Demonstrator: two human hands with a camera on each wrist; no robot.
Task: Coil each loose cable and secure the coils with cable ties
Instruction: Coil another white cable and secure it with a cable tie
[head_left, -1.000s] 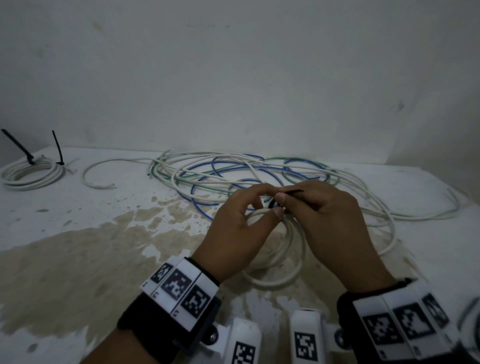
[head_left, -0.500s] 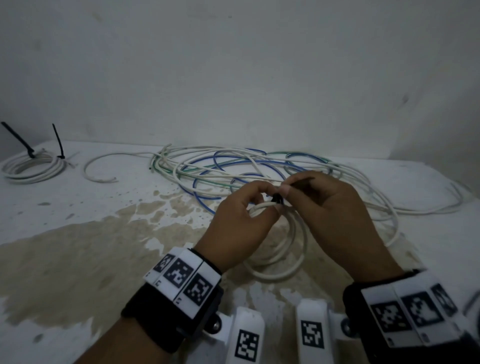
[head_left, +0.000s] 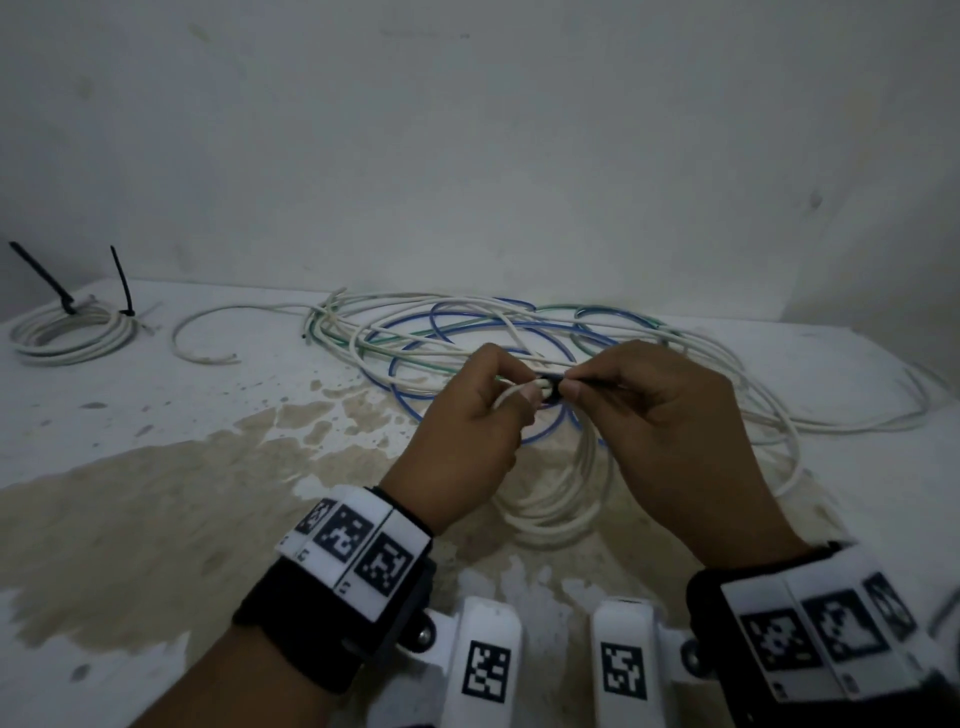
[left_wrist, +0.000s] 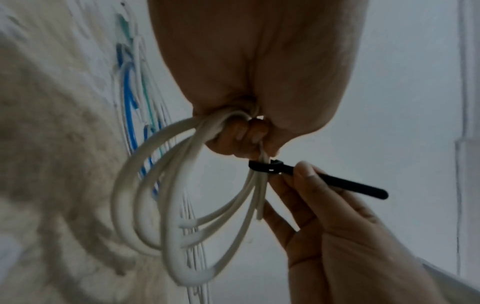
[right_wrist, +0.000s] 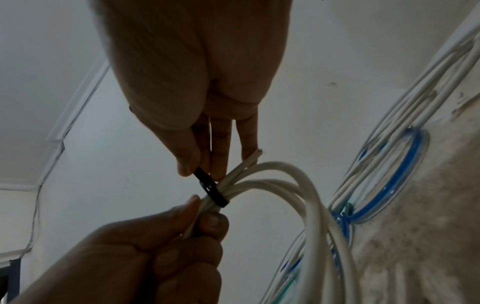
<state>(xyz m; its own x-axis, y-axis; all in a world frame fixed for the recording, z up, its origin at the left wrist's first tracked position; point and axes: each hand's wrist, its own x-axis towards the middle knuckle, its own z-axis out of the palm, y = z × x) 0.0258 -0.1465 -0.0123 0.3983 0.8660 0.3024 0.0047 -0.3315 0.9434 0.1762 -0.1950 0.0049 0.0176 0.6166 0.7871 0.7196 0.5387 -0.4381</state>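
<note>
Cinching a black cable tie (left_wrist: 270, 167) round a white coil (left_wrist: 166, 207) held above the stained table (head_left: 156, 519): the left hand (head_left: 462, 441) grips the bunched loops, the right hand (head_left: 675, 415) pinches the tie's tail. The cable looks light but springy, so hold it close beside the tie; that thin tail may slip

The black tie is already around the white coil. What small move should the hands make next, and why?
Probably the right hand should pull the black tie tail further out, while the left hand grips the white coil. The tail is already through the head, but whether the loop is fully tight cannot be told.
</note>
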